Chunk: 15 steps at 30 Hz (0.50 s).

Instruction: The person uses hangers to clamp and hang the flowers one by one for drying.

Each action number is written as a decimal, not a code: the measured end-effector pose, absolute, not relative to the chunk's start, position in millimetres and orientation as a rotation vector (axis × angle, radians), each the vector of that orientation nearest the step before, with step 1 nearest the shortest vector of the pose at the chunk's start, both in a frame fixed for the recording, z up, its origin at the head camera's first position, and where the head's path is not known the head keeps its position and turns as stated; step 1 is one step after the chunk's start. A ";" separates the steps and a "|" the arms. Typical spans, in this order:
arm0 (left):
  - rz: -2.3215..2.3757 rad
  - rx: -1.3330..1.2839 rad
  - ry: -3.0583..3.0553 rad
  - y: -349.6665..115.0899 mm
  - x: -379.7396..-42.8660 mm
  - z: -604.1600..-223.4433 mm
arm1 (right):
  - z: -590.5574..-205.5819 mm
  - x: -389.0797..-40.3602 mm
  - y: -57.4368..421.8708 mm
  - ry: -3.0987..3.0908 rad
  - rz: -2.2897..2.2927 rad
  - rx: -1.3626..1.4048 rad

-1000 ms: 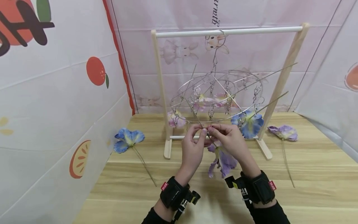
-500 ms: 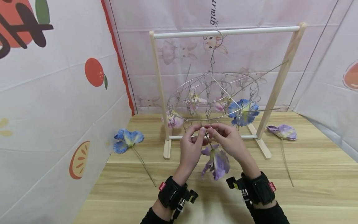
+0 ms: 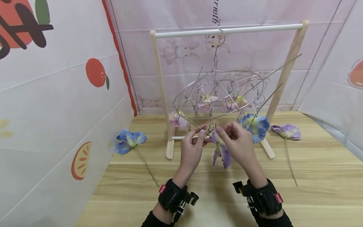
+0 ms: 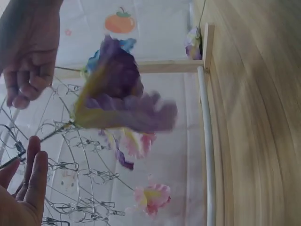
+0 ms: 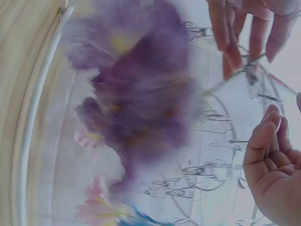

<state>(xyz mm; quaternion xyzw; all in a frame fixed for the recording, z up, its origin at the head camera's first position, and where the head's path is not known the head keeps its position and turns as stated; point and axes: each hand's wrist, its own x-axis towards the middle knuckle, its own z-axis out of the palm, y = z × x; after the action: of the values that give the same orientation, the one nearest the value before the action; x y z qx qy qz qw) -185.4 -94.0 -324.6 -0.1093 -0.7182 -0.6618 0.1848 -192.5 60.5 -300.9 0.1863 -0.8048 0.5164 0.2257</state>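
A purple fabric flower [image 3: 222, 154] hangs head down under the wire ring hanger [image 3: 195, 118]. Its stem passes through a small metal clip [image 3: 211, 126]. My left hand [image 3: 192, 145] pinches that stem between thumb and fingers, just left of the clip. To the right of the clip, my right hand [image 3: 239, 142] has loosely curled fingers and nothing between them; the left wrist view also shows this right hand [image 4: 33, 70] apart from the stem. The purple flower [image 5: 141, 89] is blurred and large in the right wrist view, below the left hand's fingertips [image 5: 230, 61].
A wooden stand [image 3: 286, 72] with a white top bar [image 3: 255, 30] carries the hanger. A clipped blue flower [image 3: 256, 127] and several pink ones hang there. Another blue flower [image 3: 130, 142] lies at left on the table, a pale purple one [image 3: 287, 131] at right.
My right hand has let go at the clip and moved right, away from my left hand. The hanger has swung, and its blue flower has shifted right and down.
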 end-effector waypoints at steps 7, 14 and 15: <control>-1.878 -0.244 -2.061 -113.1 -180.1 -328.9 | -294.4 -180.1 38.3 -2.257 1.452 0.711; -1.897 -0.125 -2.075 -137.2 -170.1 -341.0 | -302.0 -177.2 0.9 -2.363 1.412 0.906; -1.893 -0.107 -2.073 -141.7 -168.5 -343.2 | -304.0 -176.3 -5.0 -2.371 1.406 0.938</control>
<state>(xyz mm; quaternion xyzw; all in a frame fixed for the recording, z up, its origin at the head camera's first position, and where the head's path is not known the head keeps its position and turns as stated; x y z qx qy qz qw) -168.5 -141.7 -343.2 -0.0375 -0.7277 -0.6646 0.1653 -176.3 -5.0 -304.0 0.3200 -0.8090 0.4796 0.1146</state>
